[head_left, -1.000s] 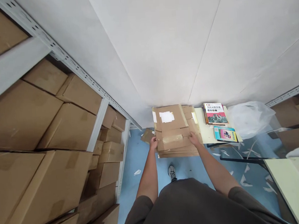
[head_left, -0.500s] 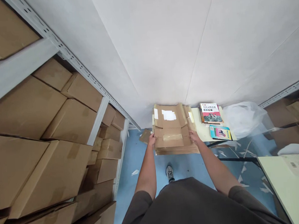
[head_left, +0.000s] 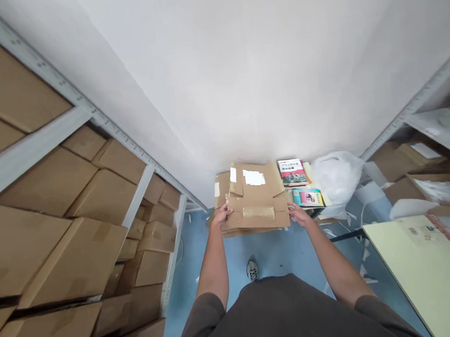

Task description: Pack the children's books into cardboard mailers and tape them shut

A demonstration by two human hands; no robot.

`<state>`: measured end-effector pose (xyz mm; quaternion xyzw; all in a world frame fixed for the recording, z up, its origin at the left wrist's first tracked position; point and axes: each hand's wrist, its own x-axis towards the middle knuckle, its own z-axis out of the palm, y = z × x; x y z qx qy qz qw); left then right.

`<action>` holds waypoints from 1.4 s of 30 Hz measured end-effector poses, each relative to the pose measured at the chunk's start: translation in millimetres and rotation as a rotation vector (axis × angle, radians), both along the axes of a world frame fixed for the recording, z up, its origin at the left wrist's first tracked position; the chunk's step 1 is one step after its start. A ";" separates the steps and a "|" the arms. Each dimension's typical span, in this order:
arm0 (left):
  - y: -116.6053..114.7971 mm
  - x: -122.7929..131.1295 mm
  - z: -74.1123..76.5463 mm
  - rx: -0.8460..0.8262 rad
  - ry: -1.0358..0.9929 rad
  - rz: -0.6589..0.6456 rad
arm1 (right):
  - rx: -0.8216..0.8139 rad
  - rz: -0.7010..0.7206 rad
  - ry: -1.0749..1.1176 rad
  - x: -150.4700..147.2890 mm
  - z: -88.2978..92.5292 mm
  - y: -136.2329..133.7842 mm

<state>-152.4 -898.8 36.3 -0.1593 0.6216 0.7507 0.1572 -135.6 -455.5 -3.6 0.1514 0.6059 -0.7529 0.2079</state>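
Observation:
A flattened cardboard box (head_left: 255, 198) lies spread in front of me, with white labels on its far part and a tape strip (head_left: 258, 211) on its near part. My left hand (head_left: 222, 215) is closed on the box's left edge. At the right edge, my right hand (head_left: 298, 214) grips the same cardboard, its fingers partly hidden. More flattened cardboard (head_left: 221, 184) is stacked underneath and shows past the left side and the near edge. Whether the top piece rests on the stack or hangs just above it, I cannot tell.
Books (head_left: 292, 173) and a bright booklet (head_left: 307, 197) sit to the right, beside a white plastic bag (head_left: 336, 174). Racks of cartons (head_left: 76, 256) line the left. A pale tabletop (head_left: 417, 263) stands at lower right. Paper scraps litter the blue floor (head_left: 268, 252).
Both hands have shifted the top cardboard rightward, nearer the books, uncovering the stack on its left. The camera view has turned somewhat too.

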 end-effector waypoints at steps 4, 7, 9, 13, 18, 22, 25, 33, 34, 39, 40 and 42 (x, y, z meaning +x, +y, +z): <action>73.9 -6.2 20.8 0.028 0.059 -0.129 | -0.014 -0.115 0.099 33.6 17.2 75.0; 150.5 -19.6 29.3 0.066 0.099 -0.249 | 0.025 -0.261 0.148 68.6 32.1 134.9; 209.6 -29.8 34.1 0.098 0.117 -0.328 | 0.038 -0.401 0.184 98.3 40.1 175.8; 337.9 -40.2 46.4 0.187 0.106 -0.518 | 0.035 -0.707 0.245 176.8 46.8 257.1; 486.5 -31.8 62.4 0.246 0.074 -0.839 | 0.066 -0.994 0.233 283.0 41.1 330.6; 577.8 -23.6 62.7 0.256 0.071 -1.022 | 0.106 -1.154 0.221 340.8 33.5 356.0; 630.0 -24.7 51.7 0.212 0.039 -1.137 | 0.117 -1.246 0.195 367.4 28.8 362.6; 741.4 -39.7 16.8 0.192 -0.044 -1.397 | 0.117 -1.454 0.074 395.2 18.8 364.6; 753.7 -41.5 13.5 0.194 -0.052 -1.432 | 0.113 -1.491 0.056 394.4 18.3 364.7; 807.2 -47.3 -9.5 0.088 -0.081 -1.583 | 0.122 -1.636 -0.043 380.0 12.3 369.3; 816.1 -47.1 -15.2 0.054 -0.086 -1.605 | 0.127 -1.663 -0.069 376.2 9.2 370.9; 832.1 -45.0 -26.1 -0.003 -0.068 -1.627 | 0.141 -1.723 -0.130 368.5 0.9 374.1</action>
